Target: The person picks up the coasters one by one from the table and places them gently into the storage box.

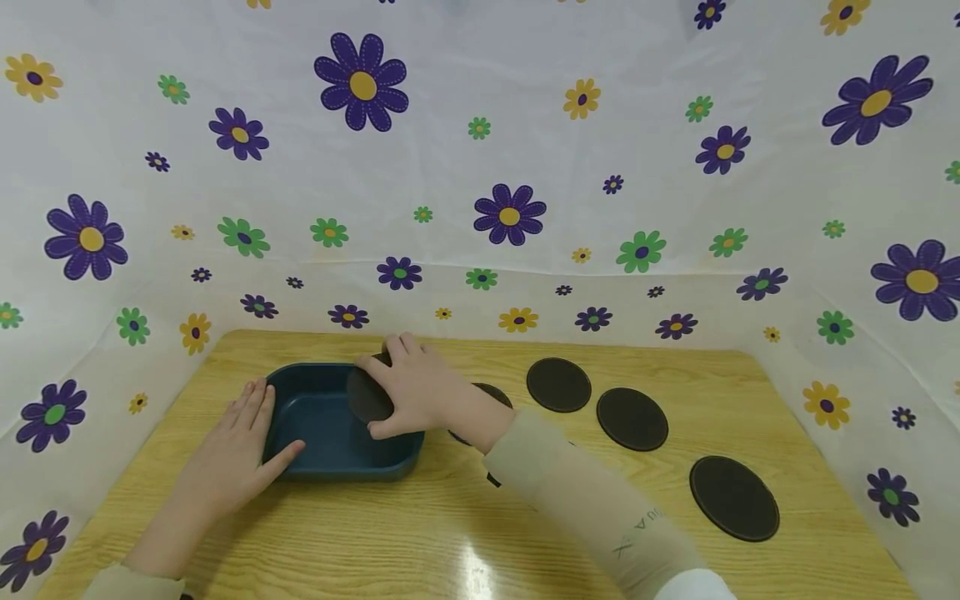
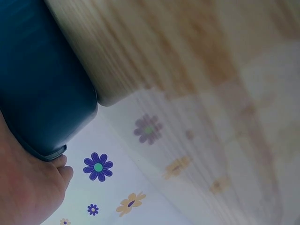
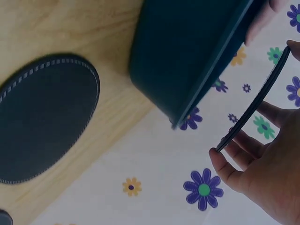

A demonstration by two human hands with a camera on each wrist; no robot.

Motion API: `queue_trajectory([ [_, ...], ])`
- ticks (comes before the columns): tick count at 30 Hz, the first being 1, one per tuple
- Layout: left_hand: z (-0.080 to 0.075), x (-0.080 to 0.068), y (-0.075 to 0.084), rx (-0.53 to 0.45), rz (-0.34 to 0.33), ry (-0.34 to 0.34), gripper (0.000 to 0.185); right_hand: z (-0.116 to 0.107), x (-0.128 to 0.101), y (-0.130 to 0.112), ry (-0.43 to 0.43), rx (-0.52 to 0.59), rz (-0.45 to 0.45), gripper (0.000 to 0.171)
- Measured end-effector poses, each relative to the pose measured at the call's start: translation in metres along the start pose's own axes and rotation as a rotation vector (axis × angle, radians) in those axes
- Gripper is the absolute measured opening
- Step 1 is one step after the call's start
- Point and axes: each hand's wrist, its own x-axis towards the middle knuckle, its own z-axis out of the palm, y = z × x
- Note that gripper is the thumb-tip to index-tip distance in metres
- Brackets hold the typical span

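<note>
A dark teal rectangular tray (image 1: 300,425) sits on the wooden table (image 1: 465,533) at the left. My right hand (image 1: 412,387) hovers over the tray's right half and pinches a round dark coaster (image 1: 367,398) by its edge; the right wrist view shows the coaster (image 3: 255,105) edge-on between my fingertips (image 3: 220,161), beside the tray (image 3: 187,56). My left hand (image 1: 240,446) rests flat against the tray's left side, fingers straight. In the left wrist view the tray wall (image 2: 42,84) fills the left, with my fingers (image 2: 58,171) at its corner.
Three round dark coasters (image 1: 558,384) (image 1: 632,418) (image 1: 734,497) lie on the table to the right; another (image 1: 491,392) is partly hidden behind my right wrist. One coaster (image 3: 44,117) lies flat beside the tray. Flowered white cloth (image 1: 480,167) walls the table on three sides.
</note>
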Motion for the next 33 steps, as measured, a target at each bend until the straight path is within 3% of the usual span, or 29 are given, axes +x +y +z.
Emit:
queue_trajectory([
  [18, 0.002, 0.000, 0.001, 0.006, -0.008, 0.007, 0.102, 0.037, 0.004, -0.016, -0.057, -0.027, -0.039, 0.086],
  [33, 0.001, -0.001, 0.001, -0.009, -0.010, 0.011, 0.101, 0.034, 0.004, -0.016, -0.076, 0.022, -0.028, 0.082],
])
